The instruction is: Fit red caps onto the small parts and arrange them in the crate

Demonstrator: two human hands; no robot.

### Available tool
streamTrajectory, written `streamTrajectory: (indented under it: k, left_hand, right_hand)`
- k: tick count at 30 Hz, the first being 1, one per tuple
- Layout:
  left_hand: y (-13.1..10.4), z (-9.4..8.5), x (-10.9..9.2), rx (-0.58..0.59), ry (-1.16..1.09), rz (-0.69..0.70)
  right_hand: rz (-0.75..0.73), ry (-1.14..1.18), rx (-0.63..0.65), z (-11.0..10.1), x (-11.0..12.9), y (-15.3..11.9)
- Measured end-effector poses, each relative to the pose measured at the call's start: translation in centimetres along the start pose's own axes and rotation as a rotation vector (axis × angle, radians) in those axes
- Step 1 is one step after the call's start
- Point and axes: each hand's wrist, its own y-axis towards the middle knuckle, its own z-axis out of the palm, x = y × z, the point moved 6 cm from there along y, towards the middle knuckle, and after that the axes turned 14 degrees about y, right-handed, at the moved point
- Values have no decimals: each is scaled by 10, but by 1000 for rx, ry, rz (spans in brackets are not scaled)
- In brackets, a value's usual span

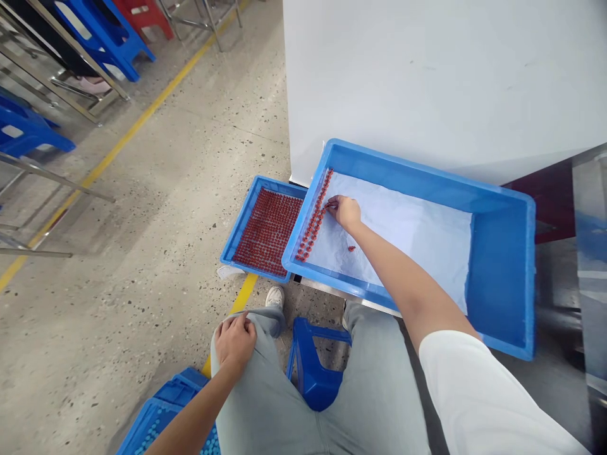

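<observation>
My right hand (345, 212) reaches into a large blue bin (408, 165). Its fingertips are pinched at the upper end of a row of small red parts (313, 224), apparently on one of them; the fingers partly hide it. These rows stand along the bin's left wall, on a white sheet (427, 234) that lines the bottom. A loose red part (351, 248) lies on the sheet, below my right wrist. My left hand (234, 340) rests on my left knee, fingers laid over the trouser cloth, holding nothing.
Left of the bin, a smaller blue tray (231, 243) holds many red parts in dense rows. A blue stool (315, 373) shows between my legs. Another blue crate (152, 411) with light-blue pieces stands at lower left. A white panel (427, 76) rises behind the bin.
</observation>
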Motion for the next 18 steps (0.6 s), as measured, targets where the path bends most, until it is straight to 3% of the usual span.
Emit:
streamTrajectory:
  k: [18]
  left_hand:
    - [0, 3, 2, 57, 62, -16]
  right_hand:
    - [70, -10, 84, 0, 3, -1]
